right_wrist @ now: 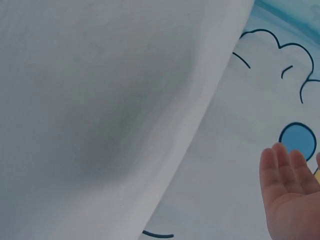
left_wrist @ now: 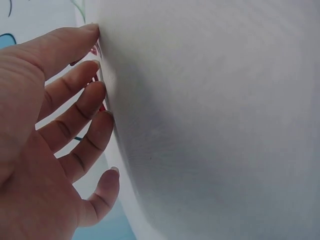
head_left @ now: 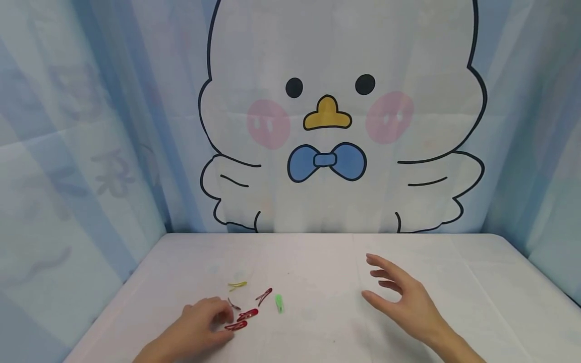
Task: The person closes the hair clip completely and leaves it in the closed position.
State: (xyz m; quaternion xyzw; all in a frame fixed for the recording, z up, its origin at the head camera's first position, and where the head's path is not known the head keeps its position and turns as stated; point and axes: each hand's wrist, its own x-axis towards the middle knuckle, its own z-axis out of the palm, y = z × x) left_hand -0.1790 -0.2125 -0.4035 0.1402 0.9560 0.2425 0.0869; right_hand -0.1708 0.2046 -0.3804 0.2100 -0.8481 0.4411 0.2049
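Observation:
On the left part of the white table, small snap hair clips lie scattered. The nearest red hair clip (head_left: pixel 236 326) sits between the thumb and fingers of my left hand (head_left: pixel 199 325), which rests low over the table. Just beyond it lies a second red hair clip (head_left: pixel 247 314), with a dark, thin clip (head_left: pixel 234 304) by the fingertips. Farther off are another red clip (head_left: pixel 264 296), a yellow clip (head_left: pixel 237 286) and a green clip (head_left: pixel 279 303). In the left wrist view, bits of red clip (left_wrist: pixel 94 50) show behind loosely bent fingers. My right hand (head_left: pixel 406 297) hovers with fingers apart, holding nothing.
The white tabletop (head_left: pixel 327 262) reaches back to a curtain (head_left: pixel 327 201) printed with a cartoon bird in a blue bow tie. Pale blue cloth (head_left: pixel 59 201) hangs along the left side, and more cloth (head_left: pixel 544 176) along the right.

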